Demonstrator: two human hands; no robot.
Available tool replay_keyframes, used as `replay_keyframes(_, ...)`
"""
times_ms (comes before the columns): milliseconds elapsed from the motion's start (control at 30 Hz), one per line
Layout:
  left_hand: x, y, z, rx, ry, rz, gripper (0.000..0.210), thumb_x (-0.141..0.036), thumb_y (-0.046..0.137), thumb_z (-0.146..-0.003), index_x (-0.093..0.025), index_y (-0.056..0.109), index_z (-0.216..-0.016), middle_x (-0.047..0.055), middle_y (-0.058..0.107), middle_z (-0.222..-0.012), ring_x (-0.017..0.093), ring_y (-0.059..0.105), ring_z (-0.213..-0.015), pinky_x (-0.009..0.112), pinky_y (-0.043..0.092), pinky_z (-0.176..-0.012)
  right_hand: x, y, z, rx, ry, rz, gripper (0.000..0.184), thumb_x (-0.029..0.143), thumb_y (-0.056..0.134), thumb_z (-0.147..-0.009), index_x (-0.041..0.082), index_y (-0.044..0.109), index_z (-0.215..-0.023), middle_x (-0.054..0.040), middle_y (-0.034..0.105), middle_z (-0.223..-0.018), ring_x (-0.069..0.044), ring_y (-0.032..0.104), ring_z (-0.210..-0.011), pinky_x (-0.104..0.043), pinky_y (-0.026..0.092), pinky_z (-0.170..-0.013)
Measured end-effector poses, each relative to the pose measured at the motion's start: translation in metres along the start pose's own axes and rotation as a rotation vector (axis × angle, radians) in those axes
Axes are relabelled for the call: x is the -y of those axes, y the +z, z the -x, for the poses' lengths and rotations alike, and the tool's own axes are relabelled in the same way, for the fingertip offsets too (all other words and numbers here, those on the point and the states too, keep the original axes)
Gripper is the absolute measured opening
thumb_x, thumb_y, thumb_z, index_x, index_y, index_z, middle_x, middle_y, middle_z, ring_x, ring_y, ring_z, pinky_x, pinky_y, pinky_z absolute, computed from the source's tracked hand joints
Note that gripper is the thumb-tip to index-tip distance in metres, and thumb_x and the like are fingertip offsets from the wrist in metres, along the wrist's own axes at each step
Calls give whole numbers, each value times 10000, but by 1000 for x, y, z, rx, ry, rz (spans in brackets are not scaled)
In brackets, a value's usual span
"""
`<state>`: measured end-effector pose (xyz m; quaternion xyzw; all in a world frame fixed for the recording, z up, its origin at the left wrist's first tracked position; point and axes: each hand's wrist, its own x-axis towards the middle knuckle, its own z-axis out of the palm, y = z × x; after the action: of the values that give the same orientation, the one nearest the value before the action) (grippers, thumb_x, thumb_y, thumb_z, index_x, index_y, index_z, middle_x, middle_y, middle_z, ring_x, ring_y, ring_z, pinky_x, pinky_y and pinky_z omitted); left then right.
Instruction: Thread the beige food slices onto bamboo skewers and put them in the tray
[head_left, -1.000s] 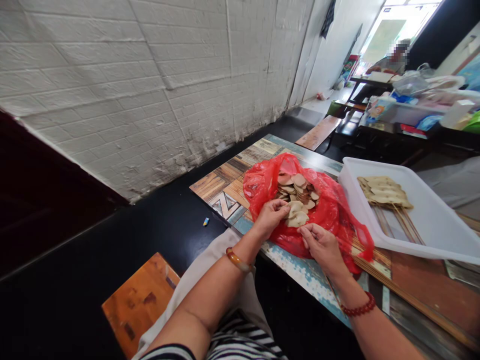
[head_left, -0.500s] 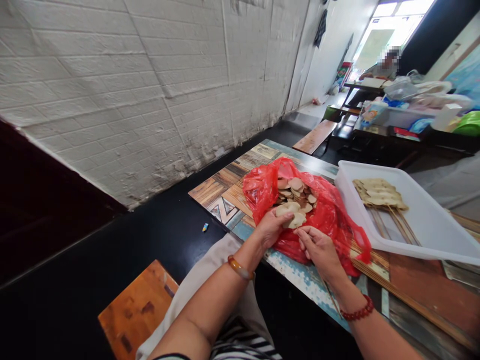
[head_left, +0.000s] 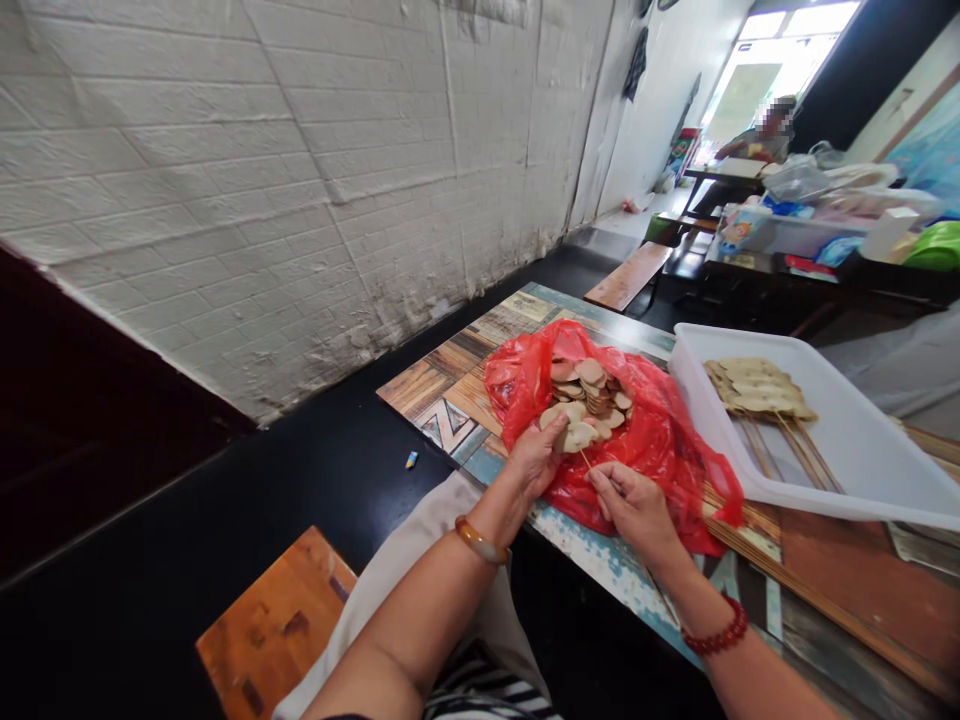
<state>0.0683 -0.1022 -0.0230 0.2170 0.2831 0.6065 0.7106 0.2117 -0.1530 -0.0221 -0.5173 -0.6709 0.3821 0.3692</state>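
My left hand is closed on a few thin, pale, round food slices, its thumb pressed on top of them. In my right hand, the fingertips pinch a thin bamboo skewer, whose tip end meets the held slices; its other end shows below the hand near the wrist. Both hands are over the near side of an open red plastic bag. A heap of round, pinkish-tan slices lies inside the bag, just beyond my left hand.
To the right, a white plastic tray holds skewered slices laid side by side. The bag rests on a patterned wooden table. A wooden stool stands lower left. A person sits at a far, cluttered table.
My right hand has drawn slightly down from the slices, so more skewer shows between them. My left hand has shifted slightly left with the slices.
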Motion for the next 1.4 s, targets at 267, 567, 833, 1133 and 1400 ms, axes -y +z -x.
replay_keyframes(267, 2, 5, 2, -11, 4, 19, 442, -351, 812, -602, -102, 627, -917, 101, 716, -831, 228, 682, -837, 295, 516, -764, 0, 0, 1, -27, -10, 53, 306, 412, 466, -906, 190, 576, -725, 57, 458, -471, -105, 433, -432, -224, 349, -471)
replay_keyframes(567, 4, 11, 6, 14, -1, -12, 423, -357, 792, -632, -98, 632, -927, 72, 708, -741, 178, 669, -699, 265, 500, -711, -4, 0, 0, -42, -20, 30, 325, 427, 466, -905, 189, 568, -709, 53, 466, -472, -105, 434, -430, -227, 345, -463)
replay_keyframes(833, 7, 13, 9, 44, -28, -63, 423, -397, 771, -653, -96, 637, -919, 70, 696, -733, 157, 651, -673, 254, 483, -693, -3, -1, 0, -61, -5, -5, 332, 428, 474, -907, 185, 555, -697, 58, 456, -476, -96, 419, -433, -224, 337, -458)
replay_keyframes(1133, 11, 18, 15, 60, -43, -56, 409, -383, 769, -662, -92, 652, -924, 78, 682, -772, 137, 623, -664, 251, 470, -692, -2, -1, 0, -80, -11, -41, 319, 422, 504, -897, 187, 564, -689, 54, 464, -475, -96, 420, -433, -225, 332, -456)
replay_keyframes(1400, 14, 21, 16, 63, -20, -81, 440, -404, 772, -646, -86, 670, -933, 77, 680, -789, 127, 603, -650, 236, 444, -657, -4, -3, -1, -80, 69, -175, 350, 474, 541, -871, 180, 570, -683, 55, 466, -455, -79, 377, -396, -217, 286, -413)
